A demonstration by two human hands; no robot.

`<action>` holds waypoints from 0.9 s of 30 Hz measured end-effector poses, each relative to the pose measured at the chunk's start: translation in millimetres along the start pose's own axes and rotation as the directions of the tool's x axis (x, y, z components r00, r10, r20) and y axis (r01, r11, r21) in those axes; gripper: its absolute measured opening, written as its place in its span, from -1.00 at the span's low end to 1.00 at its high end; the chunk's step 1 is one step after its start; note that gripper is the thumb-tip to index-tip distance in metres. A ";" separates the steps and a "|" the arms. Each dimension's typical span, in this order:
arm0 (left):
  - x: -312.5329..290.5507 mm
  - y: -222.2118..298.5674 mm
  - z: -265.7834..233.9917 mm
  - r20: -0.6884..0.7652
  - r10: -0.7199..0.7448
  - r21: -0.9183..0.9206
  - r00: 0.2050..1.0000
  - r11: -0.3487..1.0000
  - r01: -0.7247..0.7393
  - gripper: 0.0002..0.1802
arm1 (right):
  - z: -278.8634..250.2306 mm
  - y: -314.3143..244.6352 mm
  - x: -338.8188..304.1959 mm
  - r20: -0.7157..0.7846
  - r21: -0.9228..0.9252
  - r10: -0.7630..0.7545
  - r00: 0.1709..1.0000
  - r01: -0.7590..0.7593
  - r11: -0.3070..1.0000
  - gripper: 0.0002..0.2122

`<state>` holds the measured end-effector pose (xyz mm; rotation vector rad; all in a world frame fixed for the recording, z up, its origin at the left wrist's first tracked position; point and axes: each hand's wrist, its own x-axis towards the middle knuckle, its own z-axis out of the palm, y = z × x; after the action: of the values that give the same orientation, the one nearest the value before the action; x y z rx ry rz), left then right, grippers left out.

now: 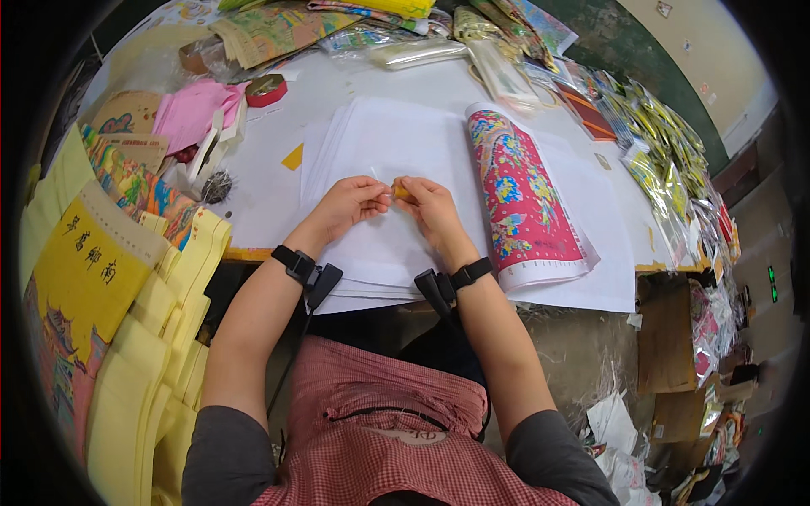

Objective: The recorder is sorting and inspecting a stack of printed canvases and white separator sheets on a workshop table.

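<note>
Over a stack of white paper sheets (396, 143), my two hands meet almost fingertip to fingertip. My left hand (350, 205) is closed in a pinch, and a thin, whitish, see-through strip (375, 174) sticks up by its fingertips. Between the thumb and fingers of my right hand (432, 211) is a small yellow-orange piece (402, 193); its exact kind is too small to make out. To the right lies a loosely rolled pink-red printed sheet (527, 194) with blue and yellow floral patterns, resting on the white paper.
A red tape roll (266, 91), pink cloth (196, 114) and a wiry dark ball (217, 186) sit at the left. Folded yellow printed fabric (126, 337) hangs over the left edge. Plastic-wrapped packets (666, 143) pile up at the right. A cardboard box (666, 333) stands below.
</note>
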<state>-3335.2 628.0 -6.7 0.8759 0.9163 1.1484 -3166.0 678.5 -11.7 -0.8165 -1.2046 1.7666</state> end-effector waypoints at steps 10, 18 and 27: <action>2.9 -5.3 2.7 -0.039 0.012 0.024 0.999 1.000 -0.011 -0.83 | 3.6 2.6 0.3 0.093 -0.091 -0.017 0.996 0.026 0.996 -0.77; 3.6 4.7 12.3 -0.120 0.025 0.407 0.993 0.913 0.026 -0.83 | -12.0 1.3 2.7 0.052 0.199 0.009 0.999 -0.019 0.980 -0.89; 9.6 6.0 -28.0 0.055 0.619 0.940 0.783 0.232 -0.249 -0.80 | -11.8 -1.0 1.5 0.003 0.194 0.034 0.999 -0.034 0.981 -0.90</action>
<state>-3361.6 641.2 -13.0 2.0574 1.7659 1.2462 -3156.3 684.8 -14.8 -0.7261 -1.0048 1.8772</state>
